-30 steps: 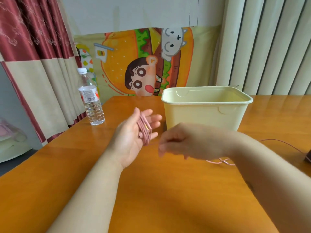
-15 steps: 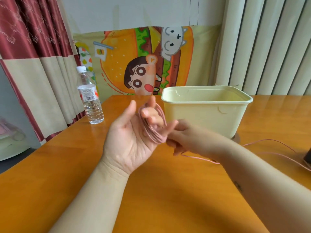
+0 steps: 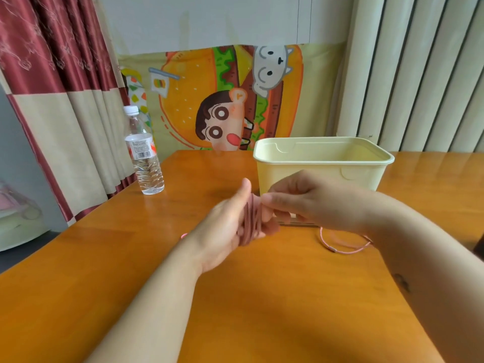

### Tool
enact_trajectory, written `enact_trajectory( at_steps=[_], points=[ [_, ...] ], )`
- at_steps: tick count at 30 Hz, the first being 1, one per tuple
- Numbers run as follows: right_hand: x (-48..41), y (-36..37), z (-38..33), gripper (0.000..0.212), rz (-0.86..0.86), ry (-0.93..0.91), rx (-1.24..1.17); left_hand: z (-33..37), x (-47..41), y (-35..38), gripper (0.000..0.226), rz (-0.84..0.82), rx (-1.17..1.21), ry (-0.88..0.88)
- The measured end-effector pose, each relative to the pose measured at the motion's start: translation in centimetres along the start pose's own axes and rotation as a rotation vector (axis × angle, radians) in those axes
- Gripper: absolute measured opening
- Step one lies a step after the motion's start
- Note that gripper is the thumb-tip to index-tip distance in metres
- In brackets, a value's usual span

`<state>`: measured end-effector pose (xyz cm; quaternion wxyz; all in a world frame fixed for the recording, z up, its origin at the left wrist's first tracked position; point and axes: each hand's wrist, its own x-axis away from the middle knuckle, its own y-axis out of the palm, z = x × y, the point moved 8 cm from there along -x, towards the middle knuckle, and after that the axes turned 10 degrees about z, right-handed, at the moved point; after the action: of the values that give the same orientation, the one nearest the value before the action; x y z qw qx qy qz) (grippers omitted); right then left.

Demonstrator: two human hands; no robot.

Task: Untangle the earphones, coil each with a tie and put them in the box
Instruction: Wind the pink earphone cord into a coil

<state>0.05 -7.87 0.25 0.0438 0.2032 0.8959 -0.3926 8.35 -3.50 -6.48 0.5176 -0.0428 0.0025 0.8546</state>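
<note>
A pink earphone cable [image 3: 251,221] is wound in several loops around the fingers of my left hand [image 3: 225,229], which is held palm up above the table's middle. My right hand [image 3: 309,203] is against the left fingertips and pinches the cable there. The loose rest of the pink cable [image 3: 340,244] trails over the table under my right wrist. A short pink end [image 3: 184,235] peeks out left of my left wrist. The pale yellow box [image 3: 361,174] stands open just behind my hands.
A water bottle [image 3: 144,158] stands near the left edge of the orange wooden table [image 3: 262,310]. A dark object [image 3: 479,244] sits at the right edge of view. Curtains hang left, blinds right, and a cartoon poster behind the table.
My right hand has risen from beside the left palm to the left fingertips, carrying the cable around. My left hand has tilted and lowered. The loose tail on the table is shorter.
</note>
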Motion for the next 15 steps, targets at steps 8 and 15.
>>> enact_trajectory(
  at_steps=[8, 15],
  points=[
    [-1.1, 0.5, 3.1, 0.041, 0.108, 0.117, -0.250, 1.7, 2.4, 3.5, 0.059, -0.508, 0.573, -0.145],
    [-1.2, 2.8, 3.0, 0.031, -0.021, 0.083, -0.075, 3.2, 0.2, -1.2, 0.048, 0.014, 0.991, 0.026]
  ],
)
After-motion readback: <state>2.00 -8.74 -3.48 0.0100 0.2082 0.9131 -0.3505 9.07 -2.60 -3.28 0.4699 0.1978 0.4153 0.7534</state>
